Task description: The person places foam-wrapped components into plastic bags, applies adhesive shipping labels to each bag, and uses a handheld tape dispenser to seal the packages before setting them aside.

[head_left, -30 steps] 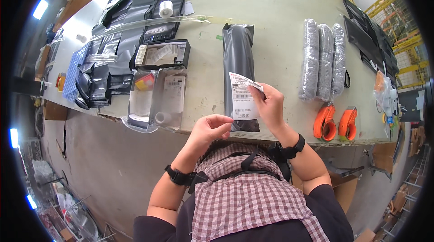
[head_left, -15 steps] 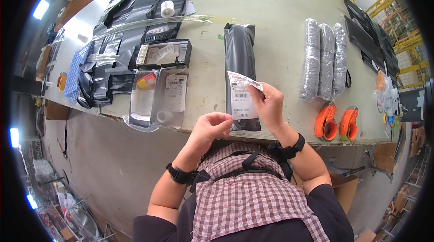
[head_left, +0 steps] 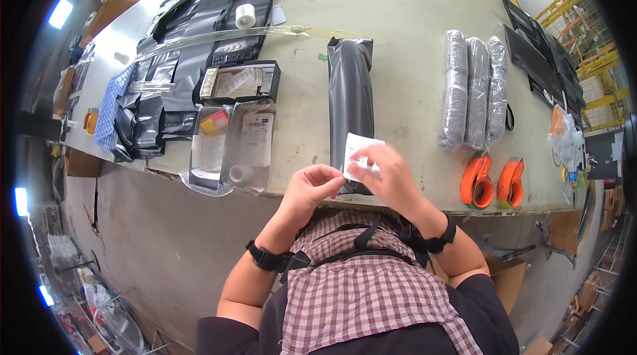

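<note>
A long black plastic mailer bag point(head_left: 350, 83) lies upright in the picture on the table in front of me. Over its near end is a white shipping label point(head_left: 359, 145), bent up and partly hidden by my fingers. My right hand point(head_left: 393, 177) is closed on the label, its fingers curled around the paper. At the label's lower left corner my left hand point(head_left: 312, 189) makes a pinch, thumb and forefinger together. The near end of the bag is mostly behind both hands.
Three plastic-wrapped grey rolls point(head_left: 478, 89) lie to the right, with two orange tape dispensers point(head_left: 476, 182) nearer me. On the left are a black box point(head_left: 275, 83) of labels, a clear tray point(head_left: 211, 162) and a stack of black bags point(head_left: 199, 30) with a white roll point(head_left: 245, 16).
My right hand has moved down and left toward my left hand, folding the label over. Its printed face, readable before, is now mostly turned away. My left hand has barely moved.
</note>
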`<state>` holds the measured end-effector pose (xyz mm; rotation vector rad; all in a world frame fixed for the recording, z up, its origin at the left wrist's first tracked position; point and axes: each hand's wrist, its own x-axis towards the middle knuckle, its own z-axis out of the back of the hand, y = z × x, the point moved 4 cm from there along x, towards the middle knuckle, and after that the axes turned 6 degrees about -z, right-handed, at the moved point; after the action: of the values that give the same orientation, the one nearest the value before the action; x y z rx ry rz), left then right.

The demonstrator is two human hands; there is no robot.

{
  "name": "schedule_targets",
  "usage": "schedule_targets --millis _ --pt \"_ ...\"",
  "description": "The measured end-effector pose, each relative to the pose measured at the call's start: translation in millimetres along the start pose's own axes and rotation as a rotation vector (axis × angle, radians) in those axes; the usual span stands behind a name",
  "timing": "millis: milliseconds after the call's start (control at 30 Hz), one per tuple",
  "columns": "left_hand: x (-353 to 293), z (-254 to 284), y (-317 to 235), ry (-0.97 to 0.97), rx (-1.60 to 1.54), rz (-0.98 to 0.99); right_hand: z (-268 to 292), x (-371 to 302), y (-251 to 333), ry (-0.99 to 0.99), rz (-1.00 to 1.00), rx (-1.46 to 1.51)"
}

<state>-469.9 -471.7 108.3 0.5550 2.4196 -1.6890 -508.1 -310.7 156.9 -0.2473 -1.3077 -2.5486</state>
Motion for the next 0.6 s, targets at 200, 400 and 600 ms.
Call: schedule_targets --millis 200,400,600 --pt "-1.4 -5.4 -1.1 0.0 0.002 -0.052 -21.3 -17.8 -14.9 0.429 -0.363 0.402" --pt "-40.0 60.2 23.1 -0.18 0.175 -0.014 6.7 -6.4 -84.2 0.53 -0.777 0.848" --pt "-215.7 250.0 131.9 -0.602 0.415 0.593 56.4 59.2 -69.0 -0.027 -0.213 0.431"
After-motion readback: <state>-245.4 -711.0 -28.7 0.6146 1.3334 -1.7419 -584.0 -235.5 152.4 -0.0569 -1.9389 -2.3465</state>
